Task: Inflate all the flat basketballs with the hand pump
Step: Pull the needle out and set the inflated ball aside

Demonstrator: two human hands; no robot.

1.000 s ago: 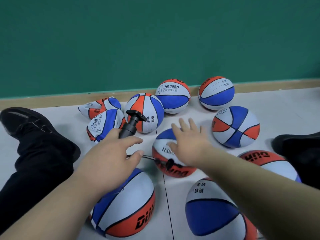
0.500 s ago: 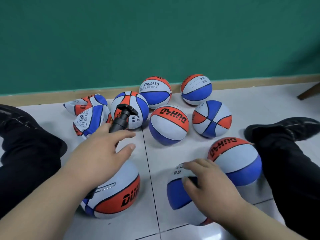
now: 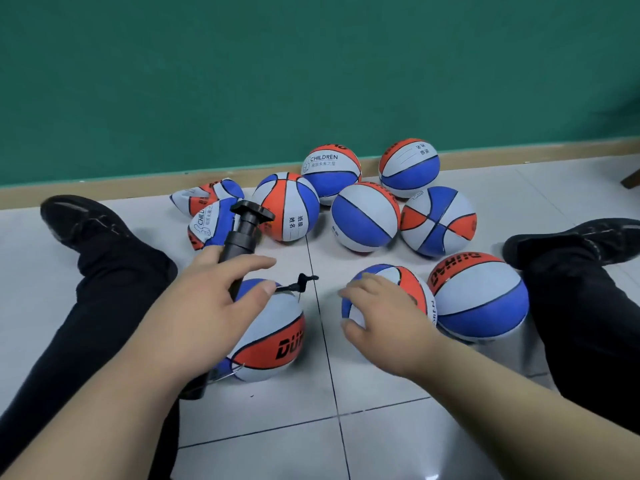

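My left hand [image 3: 214, 303] grips the black hand pump [image 3: 244, 233], whose T-handle points up and away. The pump's thin hose and needle [image 3: 298, 283] stick out to the right past my thumb. Beneath this hand lies a round red, white and blue basketball [image 3: 273, 337]. My right hand [image 3: 384, 317] cups another round basketball [image 3: 398, 282], with fingers and thumb curved over its left side. Two flat, crumpled basketballs [image 3: 207, 195] [image 3: 209, 225] lie at the back left behind the pump handle.
Several inflated balls cluster by the green wall [image 3: 311, 81], one of them [image 3: 365, 216] in the middle, and a large one [image 3: 481, 299] sits by my right leg. My legs in black trousers [image 3: 114, 292] [image 3: 588, 306] spread to both sides on the white tiled floor [image 3: 346, 427].
My right hand left the far ball, which rolled back to the cluster, and came down on a nearer ball. My left hand kept the pump, whose hose now shows.
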